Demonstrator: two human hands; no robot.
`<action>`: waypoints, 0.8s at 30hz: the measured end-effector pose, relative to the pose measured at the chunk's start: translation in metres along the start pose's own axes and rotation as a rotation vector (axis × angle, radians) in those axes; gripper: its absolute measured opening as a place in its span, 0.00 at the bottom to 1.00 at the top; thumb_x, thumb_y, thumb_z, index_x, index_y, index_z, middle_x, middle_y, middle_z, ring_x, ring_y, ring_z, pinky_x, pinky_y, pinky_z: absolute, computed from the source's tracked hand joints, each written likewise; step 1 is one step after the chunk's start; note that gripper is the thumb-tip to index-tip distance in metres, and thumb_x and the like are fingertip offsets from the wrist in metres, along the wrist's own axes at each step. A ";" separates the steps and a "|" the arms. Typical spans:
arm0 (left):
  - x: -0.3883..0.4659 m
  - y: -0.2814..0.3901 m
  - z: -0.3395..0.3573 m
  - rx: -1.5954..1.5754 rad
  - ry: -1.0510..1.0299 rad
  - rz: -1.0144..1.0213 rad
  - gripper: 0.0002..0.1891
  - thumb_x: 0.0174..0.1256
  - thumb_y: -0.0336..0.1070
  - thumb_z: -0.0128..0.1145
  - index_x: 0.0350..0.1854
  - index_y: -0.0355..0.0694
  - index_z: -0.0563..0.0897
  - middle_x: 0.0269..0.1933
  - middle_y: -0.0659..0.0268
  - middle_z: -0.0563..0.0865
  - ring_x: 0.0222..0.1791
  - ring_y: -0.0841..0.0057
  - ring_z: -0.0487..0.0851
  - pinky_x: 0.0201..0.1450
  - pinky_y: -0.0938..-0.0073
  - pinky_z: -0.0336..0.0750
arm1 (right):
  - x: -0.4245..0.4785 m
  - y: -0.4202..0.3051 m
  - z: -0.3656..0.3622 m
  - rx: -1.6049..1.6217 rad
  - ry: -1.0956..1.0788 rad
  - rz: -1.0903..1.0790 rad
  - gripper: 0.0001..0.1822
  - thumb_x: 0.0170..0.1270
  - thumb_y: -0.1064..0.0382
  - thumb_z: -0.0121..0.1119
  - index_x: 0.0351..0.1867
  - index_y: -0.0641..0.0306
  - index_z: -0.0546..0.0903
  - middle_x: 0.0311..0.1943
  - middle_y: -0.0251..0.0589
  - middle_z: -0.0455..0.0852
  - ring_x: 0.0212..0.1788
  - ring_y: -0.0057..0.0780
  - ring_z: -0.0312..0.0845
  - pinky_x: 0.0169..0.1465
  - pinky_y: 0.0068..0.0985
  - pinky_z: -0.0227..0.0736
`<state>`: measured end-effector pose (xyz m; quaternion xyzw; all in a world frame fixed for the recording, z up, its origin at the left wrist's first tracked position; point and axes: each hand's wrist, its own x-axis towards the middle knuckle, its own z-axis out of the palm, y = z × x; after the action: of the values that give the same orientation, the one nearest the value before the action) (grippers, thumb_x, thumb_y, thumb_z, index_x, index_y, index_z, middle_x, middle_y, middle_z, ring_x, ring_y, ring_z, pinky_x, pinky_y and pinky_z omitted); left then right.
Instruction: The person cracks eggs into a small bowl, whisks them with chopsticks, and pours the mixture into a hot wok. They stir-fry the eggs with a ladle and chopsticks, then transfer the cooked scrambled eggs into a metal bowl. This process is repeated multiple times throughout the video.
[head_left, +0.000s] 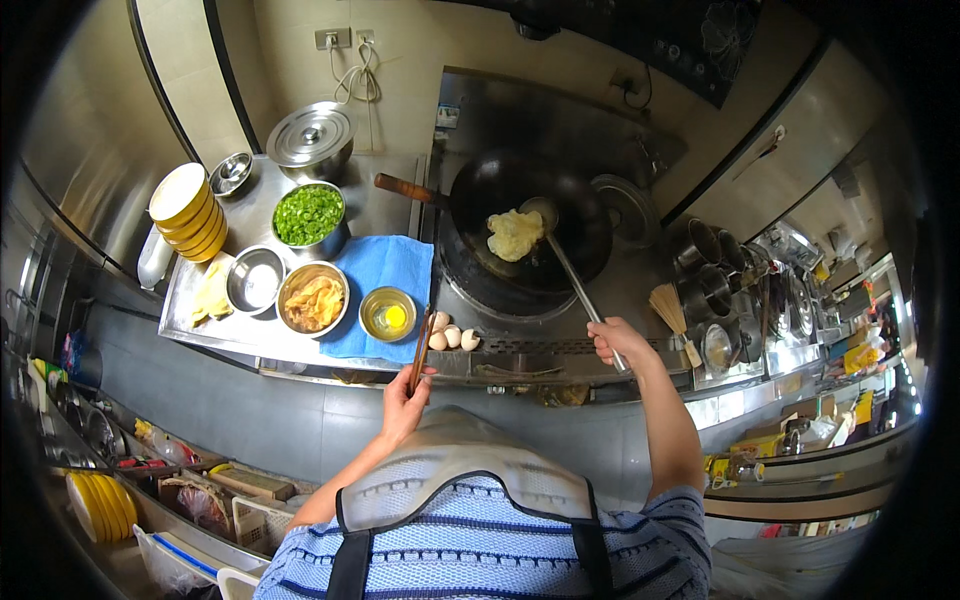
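My right hand (621, 343) grips the metal handle of a ladle (570, 270), whose bowl rests in a dark wok (555, 172) against a piece of pale yellow cooked egg (514, 234). In my left hand (406, 401) is a pair of brown chopsticks (421, 349), pointing up past the edge of the counter. Close to their tips, a small metal bowl (366, 315) holds a raw egg with a whole yolk (394, 316). It stands on a folded blue cloth (386, 255). Several eggshells (451, 337) lie just right of the chopsticks.
Left on the steel counter (382, 187) are bowls of chopped green onion (308, 215) and of yellowish-brown food (313, 303), a bare metal bowl (256, 280), a lidded pot (311, 135) and stacked yellow bowls (191, 217). The wok's wooden handle (405, 187) juts left. A bamboo brush (673, 315) lies right.
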<state>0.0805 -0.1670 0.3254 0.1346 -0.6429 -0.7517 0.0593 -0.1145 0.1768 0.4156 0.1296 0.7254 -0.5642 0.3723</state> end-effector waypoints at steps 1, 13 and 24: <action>-0.001 -0.002 0.000 0.000 0.002 0.006 0.08 0.67 0.31 0.53 0.44 0.36 0.79 0.23 0.76 0.73 0.22 0.89 0.68 0.25 0.86 0.64 | -0.005 -0.001 -0.005 0.146 -0.114 0.027 0.13 0.68 0.57 0.53 0.32 0.64 0.72 0.14 0.27 0.66 0.12 0.14 0.60 0.15 0.19 0.56; 0.001 0.005 0.010 0.084 -0.010 -0.011 0.08 0.66 0.31 0.53 0.45 0.37 0.79 0.23 0.76 0.73 0.22 0.88 0.68 0.25 0.85 0.64 | -0.019 0.045 0.004 1.173 -0.635 0.019 0.14 0.73 0.58 0.45 0.38 0.70 0.73 0.16 0.25 0.69 0.11 0.10 0.63 0.13 0.12 0.62; 0.012 0.000 0.017 0.083 -0.060 0.041 0.08 0.66 0.32 0.54 0.44 0.37 0.80 0.21 0.76 0.74 0.20 0.90 0.69 0.24 0.85 0.65 | -0.045 -0.001 -0.009 0.685 -0.190 -0.159 0.11 0.68 0.57 0.53 0.30 0.61 0.73 0.13 0.23 0.64 0.11 0.11 0.56 0.13 0.14 0.52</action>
<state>0.0638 -0.1541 0.3262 0.1013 -0.6777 -0.7266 0.0496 -0.0878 0.1952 0.4479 0.1370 0.4643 -0.8114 0.3276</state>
